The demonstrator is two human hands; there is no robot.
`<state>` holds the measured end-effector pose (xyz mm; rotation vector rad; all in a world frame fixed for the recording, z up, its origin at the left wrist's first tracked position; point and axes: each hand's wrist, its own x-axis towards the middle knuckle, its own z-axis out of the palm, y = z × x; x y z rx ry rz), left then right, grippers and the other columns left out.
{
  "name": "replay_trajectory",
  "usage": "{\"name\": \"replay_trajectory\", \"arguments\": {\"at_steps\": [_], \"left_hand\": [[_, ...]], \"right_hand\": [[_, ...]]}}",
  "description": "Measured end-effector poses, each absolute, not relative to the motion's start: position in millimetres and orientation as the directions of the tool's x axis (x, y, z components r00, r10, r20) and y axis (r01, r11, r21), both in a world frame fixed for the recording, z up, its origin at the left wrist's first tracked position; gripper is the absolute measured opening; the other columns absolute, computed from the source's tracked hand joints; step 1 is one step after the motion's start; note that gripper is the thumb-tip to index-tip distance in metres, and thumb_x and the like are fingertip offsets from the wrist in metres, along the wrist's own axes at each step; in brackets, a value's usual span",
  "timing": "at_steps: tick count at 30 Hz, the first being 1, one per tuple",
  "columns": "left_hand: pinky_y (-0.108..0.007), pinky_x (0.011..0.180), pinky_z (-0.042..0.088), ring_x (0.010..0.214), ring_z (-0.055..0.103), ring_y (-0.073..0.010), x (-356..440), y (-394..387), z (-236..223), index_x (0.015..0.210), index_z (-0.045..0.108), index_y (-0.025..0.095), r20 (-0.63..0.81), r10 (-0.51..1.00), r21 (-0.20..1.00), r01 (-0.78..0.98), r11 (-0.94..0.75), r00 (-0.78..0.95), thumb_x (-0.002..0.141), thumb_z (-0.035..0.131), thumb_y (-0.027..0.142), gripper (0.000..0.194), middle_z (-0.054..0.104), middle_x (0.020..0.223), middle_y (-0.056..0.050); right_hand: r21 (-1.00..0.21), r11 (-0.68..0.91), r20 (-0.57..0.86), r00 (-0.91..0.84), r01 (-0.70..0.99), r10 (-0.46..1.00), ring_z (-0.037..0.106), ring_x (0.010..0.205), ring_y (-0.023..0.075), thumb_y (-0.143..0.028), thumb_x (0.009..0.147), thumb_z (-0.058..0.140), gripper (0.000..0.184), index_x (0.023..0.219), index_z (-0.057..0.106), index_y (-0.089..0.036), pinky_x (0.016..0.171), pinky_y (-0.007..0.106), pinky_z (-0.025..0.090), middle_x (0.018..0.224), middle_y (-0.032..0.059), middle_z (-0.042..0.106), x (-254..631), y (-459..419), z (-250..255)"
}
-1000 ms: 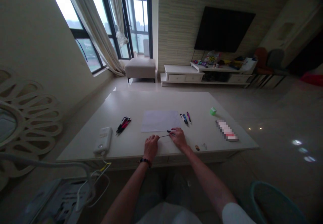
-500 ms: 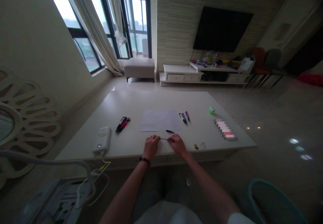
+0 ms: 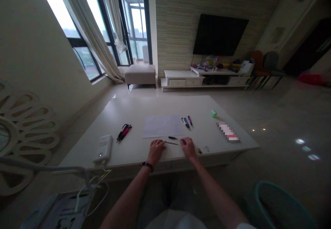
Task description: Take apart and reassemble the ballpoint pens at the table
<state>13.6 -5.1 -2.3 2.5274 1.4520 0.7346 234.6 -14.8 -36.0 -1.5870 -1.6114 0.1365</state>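
My left hand (image 3: 156, 149) pinches one end of a thin dark pen refill (image 3: 171, 143), which points right just above the white table. To the right, my right hand (image 3: 188, 148) is apart from the refill's free end. Its fingers are curled together, and whatever may be in them is too small to see. A short black pen part (image 3: 172, 138) lies between the hands and the sheet of white paper (image 3: 162, 126). Right of the paper rest several pens (image 3: 187, 122) side by side. Another bunch of black and red pens (image 3: 124, 133) lies on the left.
On the white table (image 3: 129, 108) are a power strip (image 3: 103, 148) at left, a small green cube (image 3: 213, 114), a blurred-out phone-like object (image 3: 228, 132) and small brown and clear bits (image 3: 200, 151) near the front edge. A teal basket (image 3: 258, 201) stands on the floor.
My right hand has let go of the refill's right end and moved right, leaving that end bare. My left hand still holds the other end. The camera view has shifted slightly.
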Motion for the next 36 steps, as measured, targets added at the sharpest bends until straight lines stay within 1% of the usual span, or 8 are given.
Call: {"name": "replay_trajectory", "arguments": {"at_steps": [4, 12, 14, 18, 22, 26, 32, 36], "left_hand": [[-0.034, 0.09, 0.036, 0.1, 0.05, -0.0187, -15.9, -7.9, 0.2, 0.112, 0.055, 0.026, 0.378, 0.89, 0.352, 0.849, -0.394, 0.257, 0.08, 0.054, 0.03, 0.032, 0.058, 0.109, -0.004], [-0.036, 0.08, 0.041, 0.089, 0.051, -0.0213, -117.2, -19.0, -2.2, 0.092, 0.064, 0.021, 0.438, 0.896, 0.263, 0.964, -0.049, -0.074, 0.084, 0.043, 0.034, 0.026, 0.06, 0.098, -0.007], [-0.036, 0.081, 0.041, 0.09, 0.051, -0.0209, -109.9, -19.4, -2.2, 0.097, 0.063, 0.022, 0.433, 0.901, 0.265, 0.961, -0.084, -0.041, 0.083, 0.045, 0.033, 0.026, 0.059, 0.099, -0.006], [-0.035, 0.088, 0.039, 0.099, 0.05, -0.0192, -53.1, -17.4, -0.9, 0.112, 0.056, 0.027, 0.398, 0.889, 0.287, 0.89, -0.355, 0.226, 0.08, 0.054, 0.029, 0.033, 0.056, 0.11, -0.005], [-0.037, 0.092, 0.036, 0.107, 0.046, -0.0203, 1.9, -14.8, 1.9, 0.109, 0.057, 0.031, 0.362, 0.858, 0.296, 0.828, -0.476, 0.364, 0.078, 0.057, 0.027, 0.031, 0.052, 0.118, -0.004], [-0.037, 0.089, 0.036, 0.104, 0.048, -0.0198, 15.6, -11.8, 0.3, 0.091, 0.061, 0.025, 0.373, 0.872, 0.334, 0.831, -0.446, 0.318, 0.082, 0.051, 0.023, 0.013, 0.055, 0.11, -0.004], [-0.033, 0.081, 0.041, 0.089, 0.054, -0.0162, 7.2, -7.7, -13.2, 0.098, 0.054, 0.019, 0.42, 0.905, 0.547, 0.776, -0.314, 0.07, 0.084, 0.04, 0.013, 0.021, 0.061, 0.091, -0.005], [-0.033, 0.084, 0.039, 0.092, 0.054, -0.0163, 7.8, -8.8, -15.4, 0.101, 0.053, 0.019, 0.439, 0.89, 0.529, 0.766, -0.366, 0.122, 0.086, 0.04, 0.015, 0.021, 0.061, 0.094, -0.005]], "right_hand": [[-0.521, 0.122, 0.505, 0.19, 0.845, 0.842, 0.05, 0.083, 0.021, -0.03, 0.084, 0.047, 0.022, 0.083, 0.064, -0.016, 0.077, 0.033, 0.04, 0.081, 0.0087, 0.059, 282.4, -27.6, -40.6], [-0.454, -0.087, 0.506, 0.337, 0.887, 0.794, 0.049, 0.08, 0.0218, -0.032, 0.081, 0.05, 0.021, 0.08, 0.064, -0.016, 0.076, 0.033, 0.038, 0.081, 0.0097, 0.058, 345.0, -51.6, -45.6], [-0.455, -0.071, 0.495, 0.319, 0.888, 0.808, 0.049, 0.08, 0.0216, -0.031, 0.081, 0.05, 0.02, 0.081, 0.064, -0.016, 0.076, 0.033, 0.038, 0.081, 0.0093, 0.058, 329.7, -49.6, -43.2], [-0.486, 0.098, 0.468, 0.164, 0.868, 0.868, 0.05, 0.082, 0.0202, -0.031, 0.081, 0.055, 0.016, 0.083, 0.064, -0.018, 0.077, 0.032, 0.038, 0.084, 0.0075, 0.058, 270.6, -39.7, -32.5], [-0.514, 0.191, 0.447, 0.072, 0.836, 0.892, 0.05, 0.087, 0.0205, -0.032, 0.074, 0.064, 0.019, 0.09, 0.064, -0.021, 0.078, 0.032, 0.038, 0.09, 0.0066, 0.056, 214.9, -26.9, -21.9], [-0.504, 0.135, 0.389, 0.084, 0.853, 0.917, 0.049, 0.087, 0.0214, -0.028, 0.073, 0.066, 0.008, 0.078, 0.065, -0.022, 0.075, 0.032, 0.037, 0.086, 0.0065, 0.056, 190.9, -13.3, -18.6], [-0.427, 0.136, 0.33, 0.014, 0.894, 0.944, 0.049, 0.087, 0.0233, -0.022, 0.078, 0.061, 0.004, 0.074, 0.06, -0.02, 0.073, 0.033, 0.034, 0.082, 0.0079, 0.06, 190.8, -5.0, -12.4], [-0.459, 0.226, 0.332, -0.069, 0.859, 0.941, 0.052, 0.082, 0.0206, -0.022, 0.083, 0.054, 0.005, 0.081, 0.057, -0.019, 0.073, 0.032, 0.034, 0.08, 0.0059, 0.062, 191.5, -9.9, -1.6]]}}
